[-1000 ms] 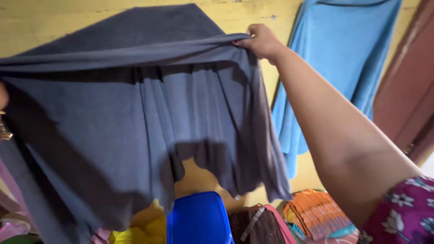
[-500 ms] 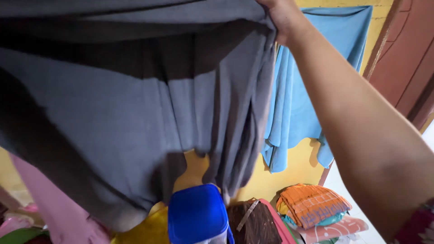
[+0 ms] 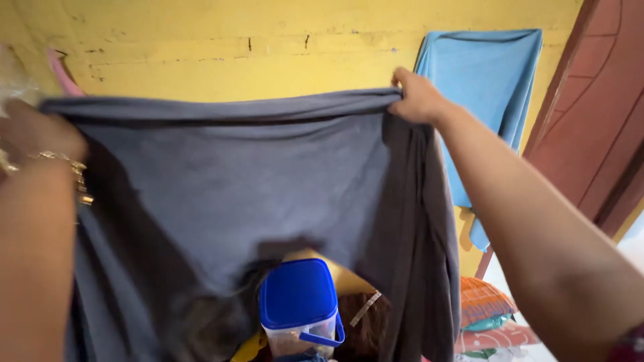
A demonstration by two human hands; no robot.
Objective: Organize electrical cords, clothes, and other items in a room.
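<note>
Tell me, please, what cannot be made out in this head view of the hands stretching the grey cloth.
- Left hand: blurred, so its grip on the grey cloth is unclear.
- Right hand: fingertips buried in the bunched edge of the cloth.
- Clear tub with blue lid: contents unclear, base cut off by the bottom edge.
- Blue cloth on the wall: lower left part hidden by the right arm.
- Folded fabrics: partly behind the arm.

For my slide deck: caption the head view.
Both hands, left and right, hold a grey cloth stretched before a yellow wall.
</note>
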